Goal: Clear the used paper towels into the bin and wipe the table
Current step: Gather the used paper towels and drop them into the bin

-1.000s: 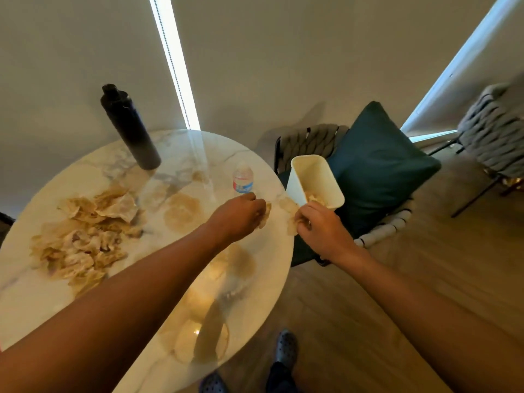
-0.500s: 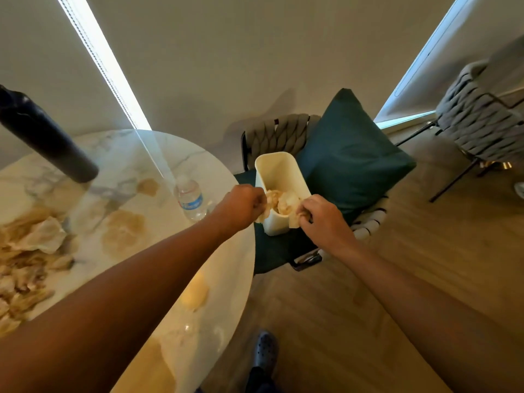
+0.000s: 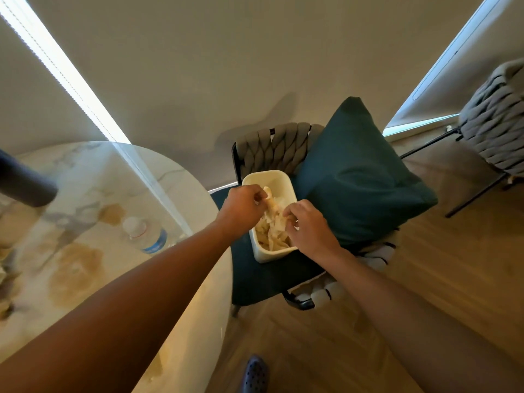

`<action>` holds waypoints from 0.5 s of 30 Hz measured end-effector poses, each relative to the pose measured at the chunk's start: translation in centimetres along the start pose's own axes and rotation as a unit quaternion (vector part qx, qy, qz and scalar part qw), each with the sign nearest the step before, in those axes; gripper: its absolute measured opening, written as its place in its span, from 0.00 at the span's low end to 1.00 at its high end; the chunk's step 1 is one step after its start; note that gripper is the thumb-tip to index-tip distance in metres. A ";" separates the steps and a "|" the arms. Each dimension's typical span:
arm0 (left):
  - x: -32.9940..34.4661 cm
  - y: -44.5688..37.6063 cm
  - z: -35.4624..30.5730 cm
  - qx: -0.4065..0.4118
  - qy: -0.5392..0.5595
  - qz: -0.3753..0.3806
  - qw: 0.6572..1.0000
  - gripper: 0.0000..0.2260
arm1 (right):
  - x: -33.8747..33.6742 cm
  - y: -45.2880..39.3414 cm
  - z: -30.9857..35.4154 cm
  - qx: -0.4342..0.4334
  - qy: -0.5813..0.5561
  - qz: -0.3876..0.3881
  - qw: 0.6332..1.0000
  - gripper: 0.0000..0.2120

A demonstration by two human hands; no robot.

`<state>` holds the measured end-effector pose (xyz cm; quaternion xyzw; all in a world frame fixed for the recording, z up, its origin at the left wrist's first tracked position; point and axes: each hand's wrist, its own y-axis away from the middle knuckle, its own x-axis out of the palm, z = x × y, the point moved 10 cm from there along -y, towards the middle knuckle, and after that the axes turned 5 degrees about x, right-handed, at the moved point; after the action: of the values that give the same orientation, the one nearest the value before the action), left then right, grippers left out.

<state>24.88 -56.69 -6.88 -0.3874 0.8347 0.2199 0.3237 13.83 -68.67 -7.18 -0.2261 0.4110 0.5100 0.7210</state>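
Fingers (image 3: 262,197) of the left hand (image 3: 241,207) and right hand (image 3: 307,226) are pinching crumpled towels (image 3: 273,222) directly over the bin (image 3: 283,180) (sitting on the chair seat beside the table (image 3: 93,177)), so the wad is hanging straight above its mouth, both hands equally near.

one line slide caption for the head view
Both hands, left hand and right hand, push used paper towels into the bin.
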 end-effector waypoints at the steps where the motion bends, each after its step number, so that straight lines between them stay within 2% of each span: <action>1: 0.2 -0.4 0.2 -0.006 0.006 -0.005 1.000 0.12 | 0.3 -0.5 -0.4 0.005 -0.003 0.007 1.000 0.11; 5: 0.8 -1.1 1.0 -0.018 0.001 -0.014 1.000 0.14 | 1.4 -1.8 -1.4 0.021 -0.002 0.040 0.999 0.19; 8: 0.9 -0.4 1.7 -0.012 -0.035 0.000 0.999 0.12 | 1.8 -1.9 -1.2 0.014 0.001 0.043 0.999 0.18; 15: -0.2 2.7 2.1 -0.003 -0.038 0.004 0.999 0.11 | 2.1 -1.2 0.9 -0.015 0.005 0.048 0.999 0.15</action>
<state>23.68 -53.65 -7.91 -0.3761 0.8230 0.2380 0.3529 15.55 -67.31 -8.48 -0.2198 0.4175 0.5486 0.6902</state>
